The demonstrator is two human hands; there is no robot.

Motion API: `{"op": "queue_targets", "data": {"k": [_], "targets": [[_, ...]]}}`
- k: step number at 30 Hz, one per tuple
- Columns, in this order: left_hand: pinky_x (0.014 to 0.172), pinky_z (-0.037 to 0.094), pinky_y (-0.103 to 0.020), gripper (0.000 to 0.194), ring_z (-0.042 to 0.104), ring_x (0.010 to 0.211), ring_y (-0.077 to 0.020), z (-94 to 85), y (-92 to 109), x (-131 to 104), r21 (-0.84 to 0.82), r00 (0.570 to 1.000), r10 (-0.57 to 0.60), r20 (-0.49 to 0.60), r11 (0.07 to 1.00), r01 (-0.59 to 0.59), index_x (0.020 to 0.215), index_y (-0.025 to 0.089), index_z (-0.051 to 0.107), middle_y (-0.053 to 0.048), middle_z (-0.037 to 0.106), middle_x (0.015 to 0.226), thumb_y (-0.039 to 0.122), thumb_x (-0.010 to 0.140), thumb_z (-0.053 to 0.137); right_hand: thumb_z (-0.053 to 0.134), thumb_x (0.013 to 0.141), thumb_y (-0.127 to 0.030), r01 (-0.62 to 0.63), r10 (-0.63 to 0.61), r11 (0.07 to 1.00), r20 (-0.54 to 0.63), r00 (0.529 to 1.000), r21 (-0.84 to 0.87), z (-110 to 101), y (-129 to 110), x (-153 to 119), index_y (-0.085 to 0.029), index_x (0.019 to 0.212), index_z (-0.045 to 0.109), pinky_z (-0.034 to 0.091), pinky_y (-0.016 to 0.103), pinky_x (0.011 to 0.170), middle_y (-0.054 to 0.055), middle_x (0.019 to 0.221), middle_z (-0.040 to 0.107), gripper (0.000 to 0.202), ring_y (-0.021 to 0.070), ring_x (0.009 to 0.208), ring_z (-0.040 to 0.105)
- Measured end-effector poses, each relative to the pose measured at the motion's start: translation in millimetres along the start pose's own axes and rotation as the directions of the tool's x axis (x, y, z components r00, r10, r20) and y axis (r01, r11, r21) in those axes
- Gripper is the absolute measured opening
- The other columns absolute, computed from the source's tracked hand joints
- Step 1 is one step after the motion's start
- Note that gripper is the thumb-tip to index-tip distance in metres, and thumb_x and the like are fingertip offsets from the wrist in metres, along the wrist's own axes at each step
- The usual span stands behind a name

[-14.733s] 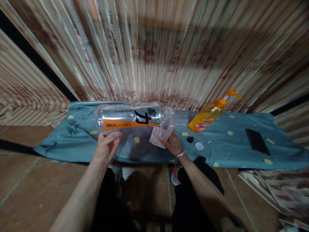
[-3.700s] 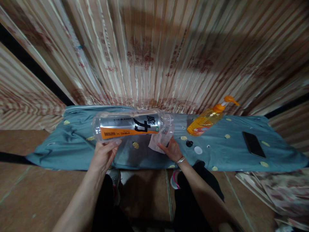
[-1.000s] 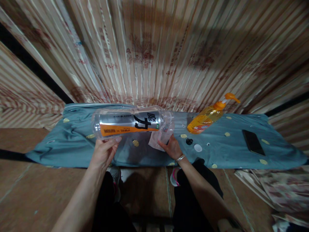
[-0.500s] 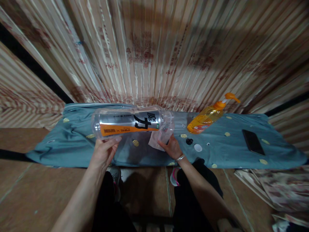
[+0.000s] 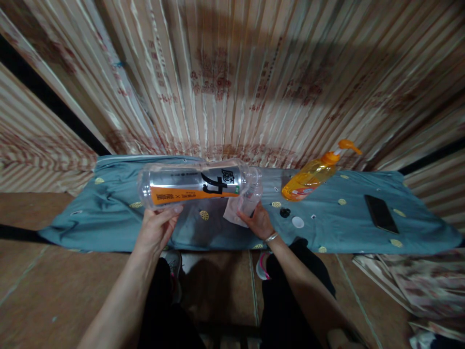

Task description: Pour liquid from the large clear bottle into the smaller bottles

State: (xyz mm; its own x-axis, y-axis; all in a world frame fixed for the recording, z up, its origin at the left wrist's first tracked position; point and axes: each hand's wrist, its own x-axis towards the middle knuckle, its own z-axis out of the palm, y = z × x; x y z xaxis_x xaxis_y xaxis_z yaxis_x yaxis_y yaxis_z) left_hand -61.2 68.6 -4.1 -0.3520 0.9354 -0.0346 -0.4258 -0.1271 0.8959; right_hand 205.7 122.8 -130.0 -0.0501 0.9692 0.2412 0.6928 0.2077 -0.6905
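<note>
A large clear bottle (image 5: 192,184) with a silver, black and orange label lies sideways in the middle of the view, its neck to the right. My left hand (image 5: 160,225) grips its lower edge near the base, thumb along the near side. At the neck end, my right hand (image 5: 257,220) is closed on a clear plastic cup (image 5: 250,201), which sits against the bottle's mouth. A pale cloth (image 5: 234,213) shows beside the cup, under the neck. Some of my right fingers are hidden behind the cup.
An orange pump bottle (image 5: 307,179) stands right of the cup on the blue-green cloth-covered table (image 5: 341,232). Near it are a black cap (image 5: 285,213) and a white disc (image 5: 298,222). A dark phone (image 5: 381,214) lies farther right. Striped curtain (image 5: 232,106) hangs behind.
</note>
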Motion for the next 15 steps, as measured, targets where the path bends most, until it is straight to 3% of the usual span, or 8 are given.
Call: {"op": "queue_targets", "data": {"k": [10,15], "targets": [[0.088,0.063,-0.038,0.056,0.077,0.095,-0.0300,-3.0,-2.9,1.8,0.008,1.000,0.014,-0.007,1.000,-0.014,0.096,0.024,0.076,-0.004,0.080,0.089,0.013,0.043,0.091,0.075,0.080,-0.042,-0.002,0.002,0.999,0.015,1.000,0.042,-0.5,-0.9,0.7,-0.014,0.141,0.048,0.059,0.057,0.101,0.022,0.131,0.071,0.073,0.0382,0.116,0.073],[0.086,0.064,-0.038,0.057,0.077,0.088,-0.0281,-1.5,-1.3,1.0,0.003,1.000,0.010,-0.006,1.000,-0.010,0.093,0.025,0.077,-0.004,0.080,0.087,0.011,0.040,0.092,0.076,0.080,-0.042,0.007,-0.007,0.999,0.001,1.000,0.038,0.1,0.6,0.2,-0.018,0.140,0.050,0.058,0.059,0.102,0.020,0.133,0.070,0.070,0.0387,0.118,0.072]]}}
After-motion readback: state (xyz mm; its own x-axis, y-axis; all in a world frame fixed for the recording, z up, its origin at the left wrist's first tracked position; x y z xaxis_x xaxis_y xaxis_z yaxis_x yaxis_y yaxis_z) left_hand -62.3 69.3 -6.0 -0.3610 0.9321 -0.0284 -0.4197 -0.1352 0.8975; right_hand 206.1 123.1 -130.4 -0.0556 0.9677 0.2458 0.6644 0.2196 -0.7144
